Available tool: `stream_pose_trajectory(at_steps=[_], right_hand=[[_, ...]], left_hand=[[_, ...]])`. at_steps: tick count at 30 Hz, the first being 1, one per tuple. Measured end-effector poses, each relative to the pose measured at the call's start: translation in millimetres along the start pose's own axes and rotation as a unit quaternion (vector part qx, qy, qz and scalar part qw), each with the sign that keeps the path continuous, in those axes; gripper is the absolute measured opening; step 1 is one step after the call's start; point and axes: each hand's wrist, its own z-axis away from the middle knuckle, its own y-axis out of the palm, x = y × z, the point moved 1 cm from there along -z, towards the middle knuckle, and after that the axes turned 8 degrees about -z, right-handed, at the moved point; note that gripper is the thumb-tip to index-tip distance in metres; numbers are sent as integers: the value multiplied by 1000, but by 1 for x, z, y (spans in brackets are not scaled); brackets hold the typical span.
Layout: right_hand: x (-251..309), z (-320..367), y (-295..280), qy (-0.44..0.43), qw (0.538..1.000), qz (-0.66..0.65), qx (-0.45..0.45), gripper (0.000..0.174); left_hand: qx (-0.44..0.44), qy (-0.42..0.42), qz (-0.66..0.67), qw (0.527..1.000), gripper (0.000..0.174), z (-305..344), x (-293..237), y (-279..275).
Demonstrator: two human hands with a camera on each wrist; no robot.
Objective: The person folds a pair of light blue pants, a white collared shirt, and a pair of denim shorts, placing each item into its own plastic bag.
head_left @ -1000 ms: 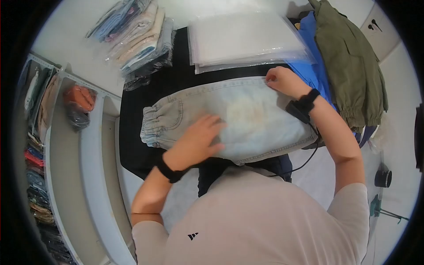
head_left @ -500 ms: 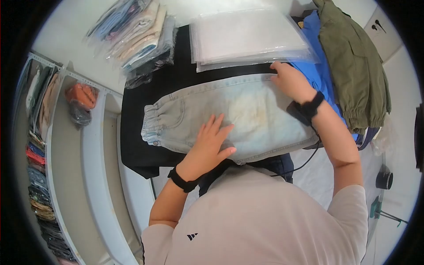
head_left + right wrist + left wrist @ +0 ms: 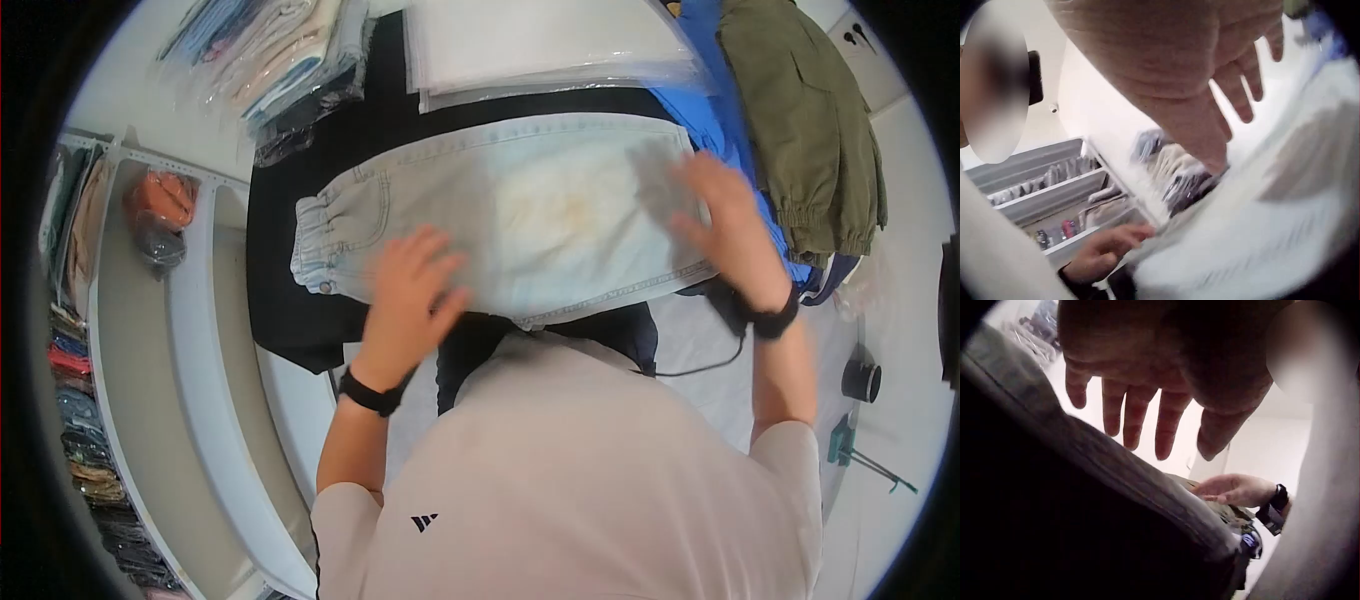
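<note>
A pair of light-blue denim pants [image 3: 590, 260], folded lengthwise, lies across the black-covered table with its elastic waistband [image 3: 312, 245] at the left. Over its left half is my left hand [image 3: 405, 300], fingers spread and blurred by motion. My right hand [image 3: 725, 225] is above the right end of the denim, also blurred, its fingers apart and its shadow falling on the cloth. In the left wrist view, the left hand [image 3: 1147, 394] shows straight fingers above the denim edge [image 3: 1116, 456]. The right wrist view has the right hand [image 3: 1179, 75] with extended fingers, holding nothing.
Clear plastic bags [image 3: 550, 50] lie at the table's back. Bagged folded clothes [image 3: 280, 60] are stacked at the back left. An olive garment [image 3: 800, 120] and blue cloth [image 3: 710, 70] are at the right. White shelves [image 3: 190, 330] with packed clothes stand at the left.
My right hand has left the far right corner of the denim and come nearer my body. The left hand swept right over the cloth, then moved back left and lifted.
</note>
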Motion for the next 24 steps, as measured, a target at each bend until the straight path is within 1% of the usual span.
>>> stream_pose_trajectory(at_steps=[1, 2, 3, 5, 6, 7, 8, 9, 10, 11, 12, 14, 15, 17, 18, 20, 22, 23, 24], right_hand=[[28, 7, 2, -62, 995, -78, 19, 49], [48, 14, 13, -110, 985, -119, 51, 51], [63, 21, 26, -157, 971, -159, 82, 53], [82, 31, 50, -164, 971, -138, 110, 51], [83, 32, 62, -167, 979, -78, 84, 48], [84, 32, 68, -167, 979, -79, 83, 48], [83, 30, 71, -168, 981, -71, 63, 43], [83, 30, 72, -168, 983, -63, 43, 38], [84, 29, 70, -166, 983, -64, 42, 38], [85, 28, 65, -166, 981, -87, 45, 32], [86, 26, 63, -166, 979, -111, 46, 27], [80, 20, 64, -164, 976, -131, 58, 24], [77, 17, 64, -162, 973, -148, 74, 23], [75, 13, 61, -167, 969, -167, 73, 22], [75, 12, 60, -164, 967, -179, 81, 24], [77, 14, 56, -159, 964, -192, 89, 26], [83, 17, 53, -159, 966, -190, 73, 39], [85, 20, 54, -160, 966, -191, 74, 39], [87, 22, 55, -153, 972, -161, 78, 52]], left_hand=[[-24, 84, 12, 996, 43, 2, -12, 2], [-24, 85, 49, 995, 38, 5, -24, 10], [-24, 83, 49, 995, 38, 4, -34, 16], [9, 133, 51, 990, 43, 3, -50, 28], [9, 134, 50, 990, 43, 2, -56, 34], [-2, 116, 27, 993, 43, 2, -60, 41], [-12, 99, 4, 995, 44, 2, -63, 47], [-11, 100, 4, 995, 44, 3, -65, 52], [-32, 88, 3, 996, 45, 3, -65, 56], [-54, 76, 1, 996, 45, 2, -66, 59], [-53, 78, -1, 996, 45, 1, -68, 61], [-86, 44, 3, 995, 35, -1, -72, 63], [-86, 45, 2, 995, 35, -2, -71, 62], [-82, 37, 18, 996, 27, -3, -71, 61], [-81, 38, 18, 996, 27, -3, -70, 59], [-127, 51, 60, 989, 23, -2, -68, 54], [-132, 58, 44, 989, 23, -1, -69, 46], [-136, 65, 27, 988, 24, 0, -71, 42], [-125, 62, 35, 990, 24, 2, -72, 40]])
